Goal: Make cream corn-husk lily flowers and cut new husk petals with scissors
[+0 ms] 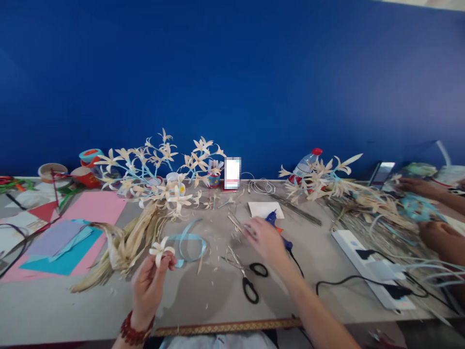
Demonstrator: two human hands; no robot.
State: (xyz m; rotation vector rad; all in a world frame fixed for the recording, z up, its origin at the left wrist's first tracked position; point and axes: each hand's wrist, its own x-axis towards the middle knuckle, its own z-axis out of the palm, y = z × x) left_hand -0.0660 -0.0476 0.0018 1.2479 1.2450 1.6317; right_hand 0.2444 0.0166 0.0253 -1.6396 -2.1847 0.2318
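Observation:
My left hand (150, 276), with a dark red bead bracelet at the wrist, pinches a small cream flower (159, 250) made of husk-like petals. Beside it lies a curled light blue ribbon (187, 237). My right hand (265, 240) reaches over the table with its fingertips at some thin sticks (234, 220). Blur hides whether its fingers hold one. Just below that hand lie black-handled scissors (247, 276), their blades partly apart. A blue glue gun (271, 217) sits behind the right hand, partly hidden by it.
Dry husks (127, 242) and coloured paper sheets (72, 247) lie left. Husk-flower branches (145, 165) stand at the back, near a lit phone (232, 173). On the right are a white power strip (370, 271) with cables and another person's hands (436, 237).

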